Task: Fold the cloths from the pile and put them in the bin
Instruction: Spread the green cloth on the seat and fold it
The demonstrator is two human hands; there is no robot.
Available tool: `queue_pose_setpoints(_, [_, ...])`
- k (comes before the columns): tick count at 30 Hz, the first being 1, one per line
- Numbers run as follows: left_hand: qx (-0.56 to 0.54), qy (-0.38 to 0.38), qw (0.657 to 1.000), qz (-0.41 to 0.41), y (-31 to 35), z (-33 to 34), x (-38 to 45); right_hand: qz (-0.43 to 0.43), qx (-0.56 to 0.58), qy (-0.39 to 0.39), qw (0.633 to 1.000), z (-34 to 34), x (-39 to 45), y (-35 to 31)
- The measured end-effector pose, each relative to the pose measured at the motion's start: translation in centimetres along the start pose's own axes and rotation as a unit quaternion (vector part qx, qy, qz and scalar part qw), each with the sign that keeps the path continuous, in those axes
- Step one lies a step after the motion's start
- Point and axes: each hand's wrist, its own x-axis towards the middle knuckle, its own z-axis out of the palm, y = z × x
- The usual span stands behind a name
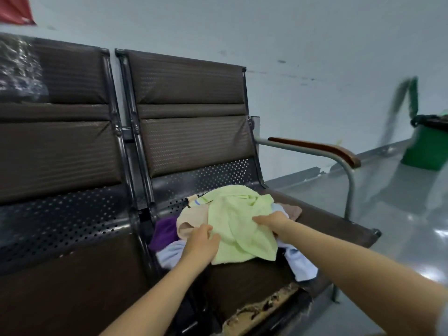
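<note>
A pile of cloths (232, 226) sits on the seat of a brown chair (194, 132), a bit below the middle of the picture. On top lies a light green cloth (238, 221), all crumpled. The left hand (200, 241) comes in from 7 o'clock and grips the green cloth at its left edge, with the fingers curled on it. The right hand (271, 221) comes in from 4 o'clock and pinches the same cloth on its right side. Under the green cloth, at its 9 o'clock side, a tan cloth (191, 221) peeks out, and a purple cloth (163, 232) lies just beside that, further to 9 o'clock. A pale blue cloth (169, 253) sticks out at 7 o'clock of the pile. A white cloth (301, 263) hangs out at 4 o'clock, and a small brown cloth (292, 210) shows at 3 o'clock. The front edge of the seat is torn and crumbly. A second brown chair (58, 141) stands to the left, joined to the first one. An armrest (322, 149) with a wooden top sticks out on the right of the chair. Far off at 2 o'clock, a green bin (426, 151) with a dark bag in it stands on the shiny grey floor (400, 226) by the wall.
</note>
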Motion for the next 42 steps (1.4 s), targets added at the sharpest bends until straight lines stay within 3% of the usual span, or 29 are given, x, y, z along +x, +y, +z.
queue_pose_setpoints(3, [-0.028, 0.014, 0.999, -0.029, 0.1, 0.3, 0.9, -0.098, -0.2, 0.069, 0.972, 1.1, 0.4, -1.0])
queue_pose_setpoints(8, [-0.13, 0.009, 0.987, -0.095, 0.4, -0.3, 1.9, -0.246, -0.133, 0.155, 0.947, 1.3, 0.1, -2.9])
queue_pose_setpoints(9, [-0.152, 0.006, 0.983, -0.104, 0.4, -0.4, 2.2, -0.258, -0.069, 0.135, 0.954, 1.2, -0.2, -3.6])
queue_pose_setpoints(11, [-0.198, 0.011, 0.969, -0.145, 0.8, -0.6, 2.5, -0.219, 0.181, 0.042, 0.958, 1.0, -1.5, -5.4])
queue_pose_setpoints(13, [-0.257, 0.018, 0.949, -0.179, 1.5, -1.0, 2.5, -0.141, 0.42, -0.084, 0.893, 0.4, -2.5, -7.2])
queue_pose_setpoints(15, [-0.329, -0.003, 0.929, -0.172, 2.7, -1.4, 2.6, -0.112, 0.538, -0.133, 0.825, -0.9, -3.5, -9.1])
queue_pose_setpoints(20, [-0.509, -0.065, 0.845, -0.148, 8.8, -3.8, 2.4, -0.115, 0.627, -0.194, 0.746, -3.3, -7.8, -14.6])
queue_pose_setpoints(24, [-0.625, -0.1, 0.773, -0.045, 15.5, -8.7, 0.1, -0.19, 0.586, -0.255, 0.746, -2.5, -12.5, -19.8])
queue_pose_setpoints(25, [-0.633, -0.096, 0.768, -0.016, 16.8, -10.6, -0.6, -0.209, 0.573, -0.27, 0.745, -2.2, -13.5, -21.1])
queue_pose_setpoints(28, [-0.598, -0.075, 0.797, 0.038, 18.6, -16.4, -1.9, -0.23, 0.556, -0.321, 0.732, -1.1, -16.3, -23.8])
queue_pose_setpoints(33, [-0.495, 0.115, 0.857, 0.088, 17.0, -28.1, -3.5, -0.234, 0.529, -0.355, 0.734, 3.5, -20.4, -27.2])
queue_pose_setpoints(35, [-0.455, 0.188, 0.865, 0.102, 16.6, -32.2, -4.7, -0.236, 0.527, -0.384, 0.721, 5.4, -22.2, -28.6])
queue_pose_setpoints(38, [-0.43, 0.273, 0.85, 0.133, 16.5, -37.7, -7.5, -0.247, 0.512, -0.434, 0.699, 8.6, -25.5, -30.7])
queue_pose_setpoints(42, [-0.339, 0.32, 0.877, 0.118, 13.5, -42.0, -10.6, -0.236, 0.444, -0.488, 0.713, 14.1, -27.8, -31.3])
